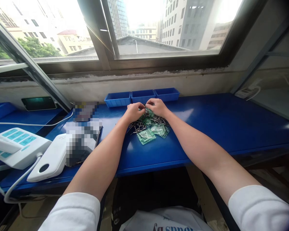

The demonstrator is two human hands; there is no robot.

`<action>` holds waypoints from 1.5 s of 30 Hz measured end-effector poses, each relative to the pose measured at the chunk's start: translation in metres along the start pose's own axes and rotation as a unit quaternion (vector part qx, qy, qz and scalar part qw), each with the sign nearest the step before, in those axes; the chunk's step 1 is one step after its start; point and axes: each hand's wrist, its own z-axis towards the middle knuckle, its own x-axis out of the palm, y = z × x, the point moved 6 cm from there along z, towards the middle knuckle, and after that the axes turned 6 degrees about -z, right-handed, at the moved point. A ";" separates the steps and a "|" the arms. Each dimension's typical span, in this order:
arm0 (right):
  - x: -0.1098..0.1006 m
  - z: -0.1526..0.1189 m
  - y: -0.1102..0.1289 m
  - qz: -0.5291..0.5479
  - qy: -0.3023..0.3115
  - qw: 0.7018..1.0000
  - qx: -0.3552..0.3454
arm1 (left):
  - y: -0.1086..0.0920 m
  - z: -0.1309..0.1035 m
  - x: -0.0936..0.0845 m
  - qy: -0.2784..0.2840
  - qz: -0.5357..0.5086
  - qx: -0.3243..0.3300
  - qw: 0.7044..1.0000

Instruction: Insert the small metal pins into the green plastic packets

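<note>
My left hand [135,112] and my right hand [158,107] meet over the far side of a pile on the blue table. Both have their fingers pinched at the top of a small green plastic bag [148,112], partly hidden behind them. Loose metal screws or pins [137,127] lie beneath and beside my hands; their exact kind is too small to tell. Nearer to me rest more flat green-printed plastic bags, one at the front [146,136] and another to its right [161,130].
Three blue bins [118,100] stand in a row against the wall behind my hands. On the left are a white power bank [49,158], a power strip [19,146], cables, a phone [39,103] and blurred-out items. The blue table [212,125] stretches right, toward a metal frame.
</note>
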 end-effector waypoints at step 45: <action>-0.025 -0.001 -0.067 -0.235 -0.051 0.953 0.184 | 0.014 0.001 0.004 0.010 0.046 -0.018 0.999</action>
